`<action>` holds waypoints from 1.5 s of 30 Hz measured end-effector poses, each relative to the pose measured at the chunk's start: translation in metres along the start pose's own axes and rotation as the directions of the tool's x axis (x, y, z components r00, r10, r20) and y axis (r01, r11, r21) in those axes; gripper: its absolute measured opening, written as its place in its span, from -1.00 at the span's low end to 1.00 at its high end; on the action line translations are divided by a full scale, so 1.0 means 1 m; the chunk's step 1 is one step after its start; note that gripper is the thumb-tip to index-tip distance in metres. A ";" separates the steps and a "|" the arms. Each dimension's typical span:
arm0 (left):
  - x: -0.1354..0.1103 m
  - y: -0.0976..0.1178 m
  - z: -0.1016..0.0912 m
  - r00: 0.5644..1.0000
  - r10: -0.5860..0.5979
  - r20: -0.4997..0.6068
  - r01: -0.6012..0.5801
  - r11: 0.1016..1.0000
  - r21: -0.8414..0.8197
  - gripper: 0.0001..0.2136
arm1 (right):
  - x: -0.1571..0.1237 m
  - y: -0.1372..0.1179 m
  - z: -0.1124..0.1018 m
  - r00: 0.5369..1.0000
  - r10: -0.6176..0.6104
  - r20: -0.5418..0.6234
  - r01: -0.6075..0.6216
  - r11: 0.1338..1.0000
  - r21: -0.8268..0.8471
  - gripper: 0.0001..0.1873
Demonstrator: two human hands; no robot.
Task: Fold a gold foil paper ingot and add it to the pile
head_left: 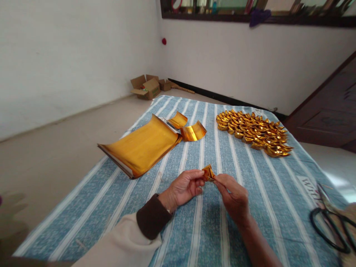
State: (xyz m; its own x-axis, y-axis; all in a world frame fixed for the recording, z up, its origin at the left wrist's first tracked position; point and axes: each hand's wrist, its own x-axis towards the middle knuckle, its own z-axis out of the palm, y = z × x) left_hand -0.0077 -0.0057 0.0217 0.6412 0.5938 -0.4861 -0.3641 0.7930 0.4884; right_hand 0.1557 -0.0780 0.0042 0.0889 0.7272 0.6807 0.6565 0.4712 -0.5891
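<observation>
Lying to the left of, and beyond, a small folded piece of shiny gold foil (pixel 209 173), a thick rectangular stack of gold foil sheets (pixel 143 146) shows upturned ends and pale edges. Farther beyond the folded piece, also to its left, an open brown cardboard box (pixel 151 89) stands on the bare floor (pixel 91 128), past the edge of the cloth. Two curved gold foil strips (pixel 194 131) rest beyond the folded piece and slightly to its left, one farther off than the other; contact with the stack cannot be confirmed.

Immediately left of the folded piece is the left hand (pixel 187 188), below a cream sleeve with a dark brown cuff (pixel 154 217). Its grip is closed, thumb and fingers pinching the left side of the folded piece. The folded piece itself is located between the two hands, over a blue cloth with white stripes (pixel 207 237); its clearance from the cloth cannot be determined. Immediately to its right, the right hand (pixel 233 194) pinches the other side between thumb and forefinger; the forearm is bare.

Beyond the folded piece and to its right, a dense cluster of boat-shaped gold foil pieces with pointed tips (pixel 251 131) sits on the cloth. Well right of the folded piece, and nearer the viewer, are black-handled metal scissors (pixel 327 210).
</observation>
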 end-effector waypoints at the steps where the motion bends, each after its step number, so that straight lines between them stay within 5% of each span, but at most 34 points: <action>1: 0.000 0.000 0.000 1.000 -0.004 0.000 0.004 1.000 0.005 -0.96 | 0.000 0.000 0.000 1.000 0.002 0.009 -0.002 1.000 0.012 -0.82; 5: 0.000 -0.002 0.001 0.999 0.041 0.001 -0.041 0.996 0.079 -0.96 | 0.000 0.003 -0.001 1.000 0.002 0.026 -0.002 1.000 -0.003 -0.80; 9: -0.002 -0.007 0.005 0.969 0.247 0.002 -0.236 0.927 0.291 -0.95 | -0.004 0.005 0.002 0.994 0.108 -0.025 -0.109 0.991 -0.081 -0.84; 15: -0.009 -0.008 0.014 0.751 0.646 0.134 -0.540 0.485 0.688 -0.87 | -0.007 -0.005 0.006 0.884 0.468 -0.010 -0.458 0.870 0.182 -0.72; 20: -0.011 -0.009 0.018 0.726 0.656 0.207 -0.573 0.411 0.709 -0.81 | -0.003 -0.015 0.006 0.796 0.604 0.047 -0.580 0.738 0.345 -0.66; 26: -0.009 -0.014 0.017 0.697 0.665 0.268 -0.583 0.308 0.752 -0.77 | 0.000 -0.016 0.007 0.796 0.605 0.012 -0.575 0.750 0.328 -0.69; 32: -0.008 -0.015 0.016 0.755 0.621 0.211 -0.533 0.394 0.749 -0.84 | -0.002 -0.014 0.008 0.811 0.585 0.004 -0.559 0.773 0.298 -0.72; 37: -0.006 -0.012 0.016 0.758 0.639 0.132 -0.494 0.430 0.755 -0.91 | -0.004 -0.013 0.010 0.850 0.525 -0.031 -0.501 0.826 0.259 -0.77; 42: -0.005 -0.014 0.016 0.879 0.469 -0.082 -0.355 0.760 0.545 -0.87 | -0.004 -0.013 0.011 0.902 0.431 -0.033 -0.419 0.890 0.180 -0.78; 45: -0.004 -0.014 0.014 0.912 0.389 -0.131 -0.311 0.863 0.398 -0.80 | -0.006 -0.011 0.011 0.921 0.389 -0.006 -0.385 0.915 0.116 -0.77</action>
State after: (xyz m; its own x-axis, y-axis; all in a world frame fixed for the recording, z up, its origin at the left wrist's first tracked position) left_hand 0.0040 -0.0212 0.0273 0.3543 0.8680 -0.3478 -0.2446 0.4450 0.8615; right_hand 0.1393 -0.0825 0.0018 0.3419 0.8498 0.4011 0.4797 0.2093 -0.8521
